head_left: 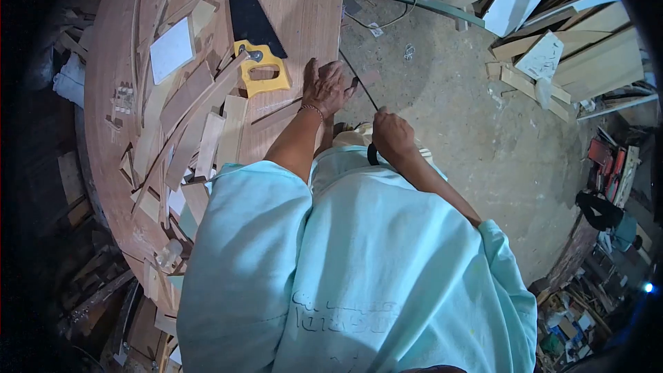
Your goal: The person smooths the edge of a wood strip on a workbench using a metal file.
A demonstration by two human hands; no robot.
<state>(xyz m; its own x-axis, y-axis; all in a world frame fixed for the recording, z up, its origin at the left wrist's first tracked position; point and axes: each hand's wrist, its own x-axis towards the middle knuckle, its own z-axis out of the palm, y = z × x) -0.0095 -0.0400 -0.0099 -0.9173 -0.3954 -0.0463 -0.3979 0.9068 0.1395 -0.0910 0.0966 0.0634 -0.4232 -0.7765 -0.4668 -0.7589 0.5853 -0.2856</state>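
My left hand (326, 88) is closed over a thin brown wood strip (276, 112) at the right edge of the workbench. Past my fingers, the strip's end (371, 78) juts out beyond the bench. My right hand (394, 134) is wrapped round the handle of a saw, whose long dark blade (360, 81) shows edge-on, slanting across the strip close to my left fingers. The saw's handle is hidden in my fist. Beyond my left hand, another handsaw (259, 34) with a yellow handle lies flat on the bench.
Loose wood offcuts and strips (190, 131) are heaped over the wooden workbench (110, 48), with a white block (173, 50) among them. Boards and panels (587, 55) lean at the right of the concrete floor (483, 152). Red items (604, 159) and clutter line the far right.
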